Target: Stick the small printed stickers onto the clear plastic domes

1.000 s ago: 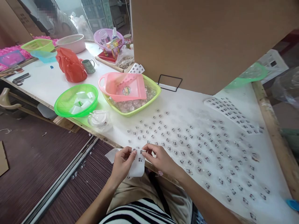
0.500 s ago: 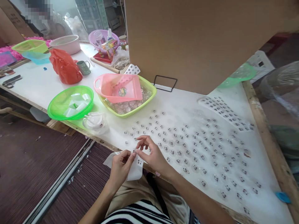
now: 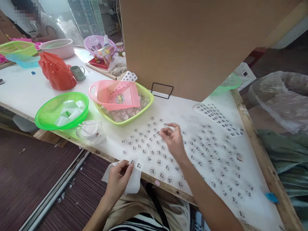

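Observation:
My left hand (image 3: 120, 176) pinches a backing sheet (image 3: 134, 183) between thumb and fingers at the table's front edge. Small black-and-white panda stickers (image 3: 139, 165) show along the sheet's upper edge. Over the table, my right hand (image 3: 174, 141) is raised, thumb and a finger closed around what looks like a small panda sticker, partly hidden by the fingertips. The forefinger stands a little apart. Beneath and around this hand lie many clear round discs (image 3: 162, 175) in rows, with panda faces on them.
A yellow-green basket (image 3: 120, 123) of clear pieces holds a pink scoop-like tray (image 3: 125, 93). Left of it are a green bowl (image 3: 40, 120) and a plastic-wrapped white roll (image 3: 90, 130). Behind stands a large cardboard box (image 3: 180, 48). Sticker sheets (image 3: 218, 117) lie at the right. A person sits far left.
My right hand has left the sheet and moved up and right over the discs. The left hand keeps hold of the sheet. The camera view has shifted slightly right.

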`<state>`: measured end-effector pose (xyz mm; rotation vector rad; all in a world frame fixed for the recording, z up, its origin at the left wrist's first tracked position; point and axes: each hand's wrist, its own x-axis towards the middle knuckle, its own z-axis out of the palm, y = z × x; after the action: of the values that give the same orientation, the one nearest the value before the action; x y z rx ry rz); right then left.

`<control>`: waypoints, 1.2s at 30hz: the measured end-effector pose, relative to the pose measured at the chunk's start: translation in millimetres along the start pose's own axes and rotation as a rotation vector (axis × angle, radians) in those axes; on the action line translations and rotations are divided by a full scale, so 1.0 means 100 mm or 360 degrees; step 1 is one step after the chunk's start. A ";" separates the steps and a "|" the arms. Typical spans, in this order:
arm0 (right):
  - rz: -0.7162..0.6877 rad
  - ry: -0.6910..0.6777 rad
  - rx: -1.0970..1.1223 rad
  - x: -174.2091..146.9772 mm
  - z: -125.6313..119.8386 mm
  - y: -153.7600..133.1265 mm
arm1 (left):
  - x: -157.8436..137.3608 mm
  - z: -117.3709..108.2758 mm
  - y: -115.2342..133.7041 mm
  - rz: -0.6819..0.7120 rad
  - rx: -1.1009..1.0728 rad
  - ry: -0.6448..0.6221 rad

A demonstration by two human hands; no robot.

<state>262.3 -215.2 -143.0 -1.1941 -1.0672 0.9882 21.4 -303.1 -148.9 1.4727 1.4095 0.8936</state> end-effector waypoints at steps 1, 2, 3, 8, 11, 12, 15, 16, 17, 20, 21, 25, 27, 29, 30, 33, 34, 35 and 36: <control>0.0022 0.0104 -0.0068 0.19 -0.15 0.06 | 0.00 0.00 -0.02 -0.0012 -0.0007 0.0005; 0.0083 0.0171 -0.0164 0.37 -0.30 0.12 | -0.01 -0.01 -0.03 -0.0025 -0.0020 0.0006; 0.0173 0.0189 -0.0292 0.53 -0.43 0.18 | -0.01 -0.01 -0.04 -0.0035 -0.0034 0.0003; 0.0495 0.0030 -0.0835 0.90 -0.69 0.44 | -0.03 -0.01 -0.04 -0.0062 -0.0081 0.0020; 0.0522 -0.0005 -0.0928 0.94 -0.68 0.53 | -0.04 -0.02 -0.05 -0.0080 -0.0107 0.0041; 0.0524 -0.0011 -0.0967 0.95 -0.67 0.55 | -0.04 -0.03 -0.05 -0.0083 -0.0110 0.0047; 0.0507 -0.0020 -0.1103 0.97 -0.67 0.61 | -0.03 -0.04 -0.07 -0.0089 -0.0107 0.0049; 0.0497 -0.0028 -0.1156 0.98 -0.66 0.62 | -0.02 -0.04 -0.07 -0.0090 -0.0101 0.0046; 0.0480 -0.0041 -0.1213 0.98 -0.65 0.63 | -0.02 -0.04 -0.07 -0.0089 -0.0095 0.0041; 0.0381 -0.0107 -0.1394 0.96 -0.61 0.63 | -0.01 -0.04 -0.05 -0.0083 -0.0083 0.0037; 0.0337 -0.0128 -0.1458 0.95 -0.59 0.63 | 0.00 -0.04 -0.05 -0.0082 -0.0079 0.0036; 0.0193 -0.0159 -0.1693 0.91 -0.51 0.58 | 0.00 -0.03 -0.03 -0.0070 -0.0059 0.0050; 0.0141 -0.0147 -0.1772 0.90 -0.49 0.56 | 0.00 -0.02 -0.03 -0.0060 -0.0062 0.0057; 0.0105 -0.0122 -0.1848 0.90 -0.52 0.54 | -0.01 -0.03 -0.04 -0.0059 -0.0067 0.0056; 0.0093 -0.0098 -0.1869 0.91 -0.56 0.52 | -0.01 -0.04 -0.04 -0.0061 -0.0068 0.0056; 0.0050 0.0039 -0.1746 0.92 -0.72 0.48 | -0.03 -0.06 -0.07 -0.0068 -0.0080 0.0067; 0.0045 0.0080 -0.1659 0.92 -0.79 0.47 | -0.04 -0.07 -0.08 -0.0069 -0.0086 0.0070; 0.0049 0.0101 -0.1582 0.92 -0.85 0.46 | -0.04 -0.07 -0.08 -0.0071 -0.0091 0.0074; 0.0067 0.0101 -0.1527 0.91 -0.90 0.45 | -0.03 -0.07 -0.08 -0.0074 -0.0095 0.0074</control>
<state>369.1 -141.3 -183.5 -1.9959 -1.5299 0.4296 11.2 -306.0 -153.8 1.3772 1.4332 0.9384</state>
